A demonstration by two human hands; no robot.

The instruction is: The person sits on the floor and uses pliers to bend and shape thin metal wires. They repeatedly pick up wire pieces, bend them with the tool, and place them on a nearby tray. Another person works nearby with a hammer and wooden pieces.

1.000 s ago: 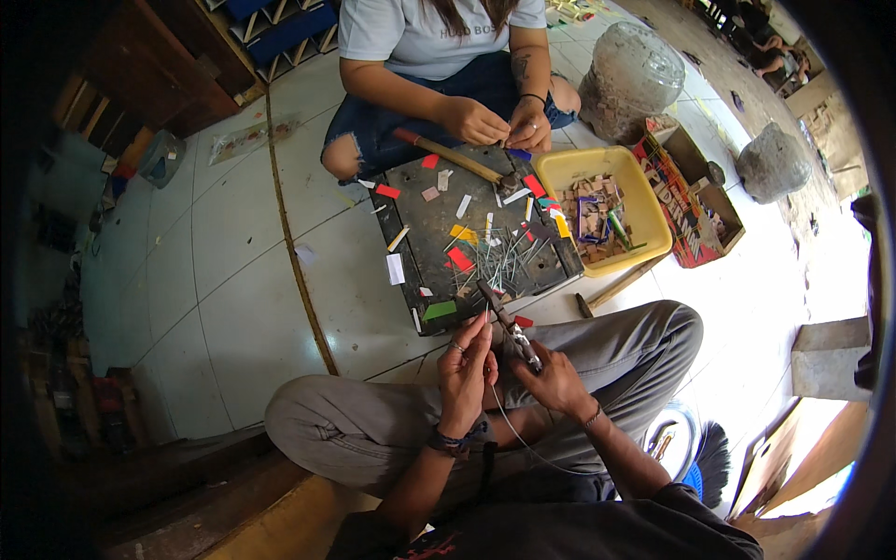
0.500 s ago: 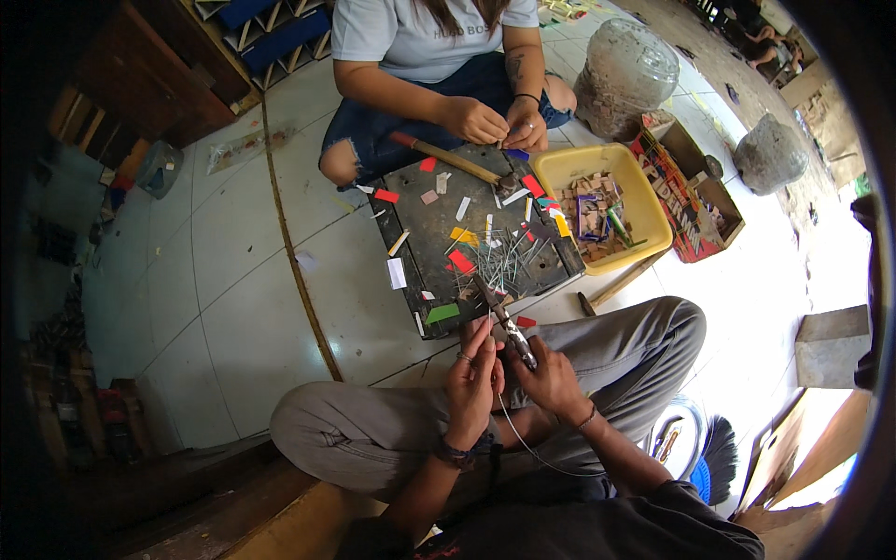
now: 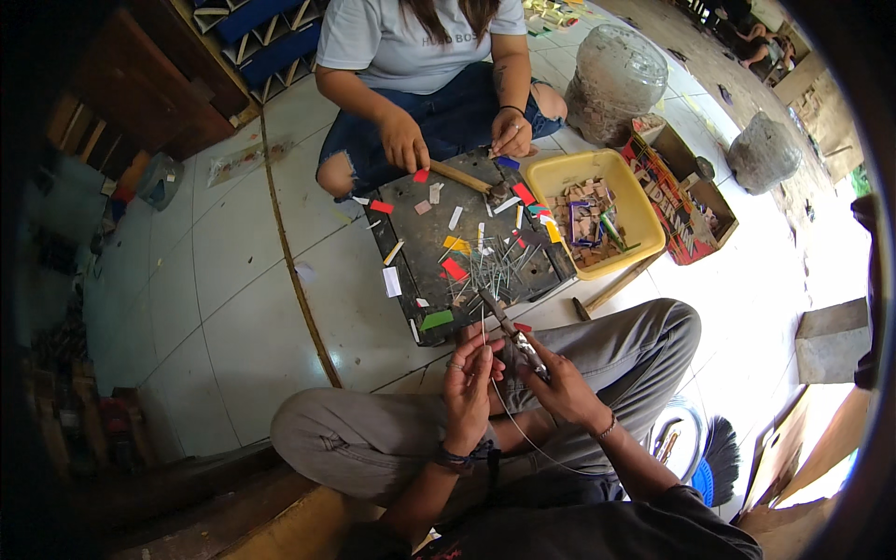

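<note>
My left hand point(image 3: 469, 392) pinches a thin pale wire point(image 3: 511, 416). Its short end points up past my fingertips, and the rest curves down toward my lap on the right. My right hand point(image 3: 566, 387) grips a pair of pliers point(image 3: 504, 320) with silvery handles, its jaws over the near edge of a low dark table point(image 3: 429, 261). The wire's tip stands just left of the jaws, seemingly outside them. Beyond the jaws lies a loose pile of short wire pieces point(image 3: 497, 269). A green piece point(image 3: 436, 320) rests on the near left corner.
Across the table sits a person, one hand point(image 3: 405, 145) by a red piece and the hammer point(image 3: 467, 177). Right of the table stand a yellow basin point(image 3: 649, 219) of small wooden pieces and a cardboard box point(image 3: 677, 201). Another hammer point(image 3: 621, 287) lies on the floor.
The wire's end now reaches farther above my left fingertips, and the pliers sit slightly apart from it. The other person's hands have separated, one moving left to the red piece.
</note>
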